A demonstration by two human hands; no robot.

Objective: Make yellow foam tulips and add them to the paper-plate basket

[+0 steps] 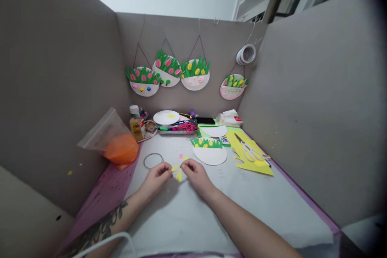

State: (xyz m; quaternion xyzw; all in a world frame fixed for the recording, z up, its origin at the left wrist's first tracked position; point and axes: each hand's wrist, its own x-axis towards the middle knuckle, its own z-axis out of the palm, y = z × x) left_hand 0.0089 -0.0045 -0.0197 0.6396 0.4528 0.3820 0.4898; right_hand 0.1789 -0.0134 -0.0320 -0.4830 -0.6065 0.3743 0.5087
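Note:
Low over the white-covered table, my left hand point(161, 173) pinches a small yellow paper piece point(175, 168) between thumb and fingertips. Close on its right, my right hand point(193, 169) has its fingers pressed together; what they hold, if anything, is too small to tell. Another yellow piece point(179, 176) shows just below and between the hands. A pink dot point(181, 156) lies beyond the fingertips. Behind my right hand rests a white paper-plate pocket point(209, 155) with green paper grass and yellow flowers. A thin ring point(153, 161) lies behind my left hand.
White-handled scissors point(252, 154) lie on a yellow sheet point(263, 167) at the right. A tray point(178, 131) of craft supplies, a glue bottle point(138, 129) and a phone point(205, 121) stand at the back. An orange-filled bag point(121, 149) leans left. Decorated plates point(195, 82) hang on the back panel.

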